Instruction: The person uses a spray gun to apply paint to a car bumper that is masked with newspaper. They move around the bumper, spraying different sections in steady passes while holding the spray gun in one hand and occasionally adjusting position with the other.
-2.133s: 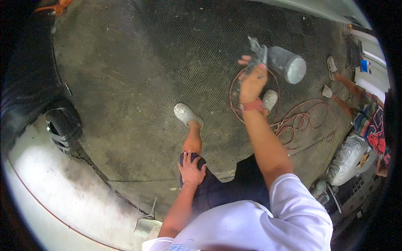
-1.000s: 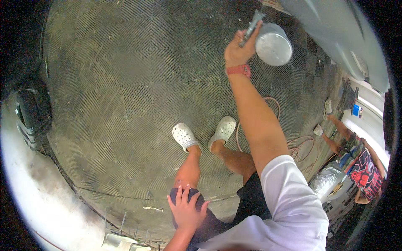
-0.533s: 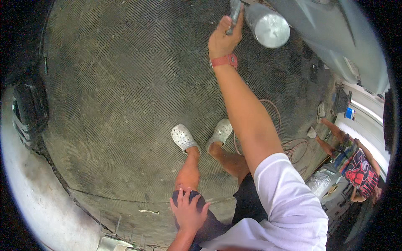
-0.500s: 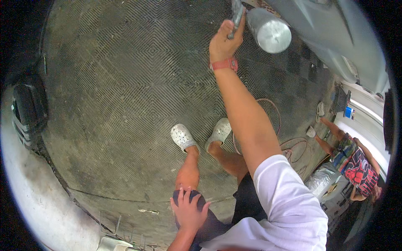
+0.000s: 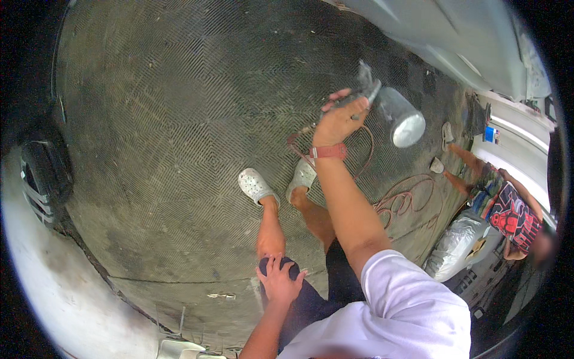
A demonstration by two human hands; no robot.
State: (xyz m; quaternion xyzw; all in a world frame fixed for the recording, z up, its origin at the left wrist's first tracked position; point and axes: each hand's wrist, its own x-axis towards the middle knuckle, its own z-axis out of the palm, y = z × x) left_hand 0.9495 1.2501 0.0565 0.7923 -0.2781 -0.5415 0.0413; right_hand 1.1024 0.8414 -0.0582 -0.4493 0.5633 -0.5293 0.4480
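My right hand [image 5: 341, 122] is wrapped round the grip of a paint spray gun [image 5: 373, 90], out in front of me at right of centre. A silvery metal cup [image 5: 402, 119] hangs from the gun to the right of my fingers, its round bottom turned toward me. Behind my wrist, a reddish air hose [image 5: 372, 140] loops down from the gun. My left hand [image 5: 281, 280] rests on my bent left knee, fingers spread and holding nothing. The trigger is hidden.
A grey car body panel [image 5: 454, 42] curves across the upper right. More hose [image 5: 400, 200] lies coiled on the ridged floor [image 5: 179, 149]. At the right stands another person [image 5: 508, 209], near a silver-wrapped bundle [image 5: 457, 242]. A dark wheel [image 5: 45, 179] is at far left.
My right hand has drawn back from the grey panel, bringing the spray gun nearer and slightly right. More of the hose shows. My left hand stays on the knee.
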